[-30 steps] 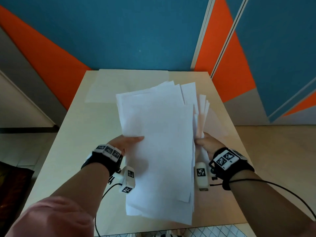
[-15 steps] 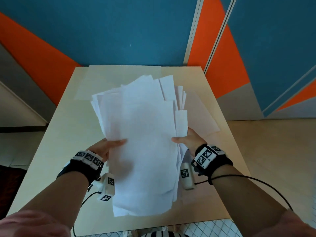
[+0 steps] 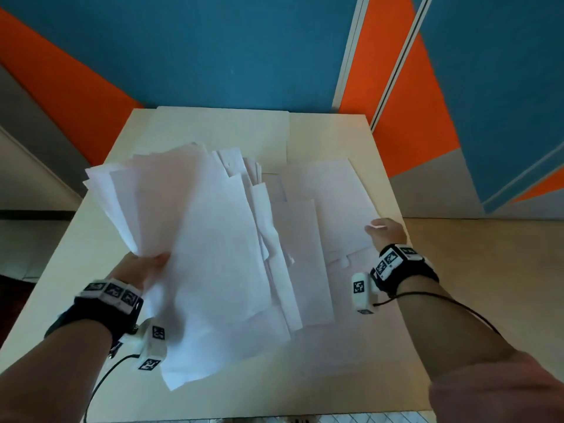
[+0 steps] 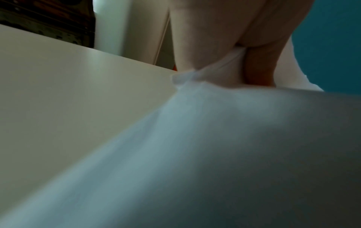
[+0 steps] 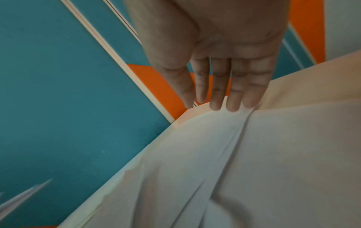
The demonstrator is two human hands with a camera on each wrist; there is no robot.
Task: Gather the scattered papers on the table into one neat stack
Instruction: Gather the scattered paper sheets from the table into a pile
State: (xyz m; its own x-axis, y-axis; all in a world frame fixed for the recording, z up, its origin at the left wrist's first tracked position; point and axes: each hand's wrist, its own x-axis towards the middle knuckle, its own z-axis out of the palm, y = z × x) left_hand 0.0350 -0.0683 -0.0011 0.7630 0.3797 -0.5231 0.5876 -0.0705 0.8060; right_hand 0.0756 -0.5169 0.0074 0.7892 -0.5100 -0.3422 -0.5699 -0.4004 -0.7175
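Observation:
My left hand (image 3: pixel 149 264) grips an uneven, fanned bundle of white papers (image 3: pixel 207 254) by its left edge, held above the pale table (image 3: pixel 70 270). In the left wrist view the thumb and fingers (image 4: pixel 257 67) pinch the bunched paper bundle (image 4: pixel 215 138). My right hand (image 3: pixel 383 230) is off the bundle and lies on a loose white sheet (image 3: pixel 332 193) flat on the table's right side. In the right wrist view its straight fingertips (image 5: pixel 232 106) touch the loose sheet (image 5: pixel 273 154) at its edge. Another pale sheet (image 3: pixel 222 132) lies at the far end.
The table's right edge (image 3: pixel 393 215) runs just beside my right hand, with floor beyond it. A blue and orange wall (image 3: pixel 229 56) stands behind the far edge. Bare tabletop shows on the left (image 4: pixel 58 100) and along the near edge (image 3: pixel 335 377).
My right hand has let go of the bundle and moved right onto the loose sheet. My left hand alone now holds the bundle, which has swung left and fanned out.

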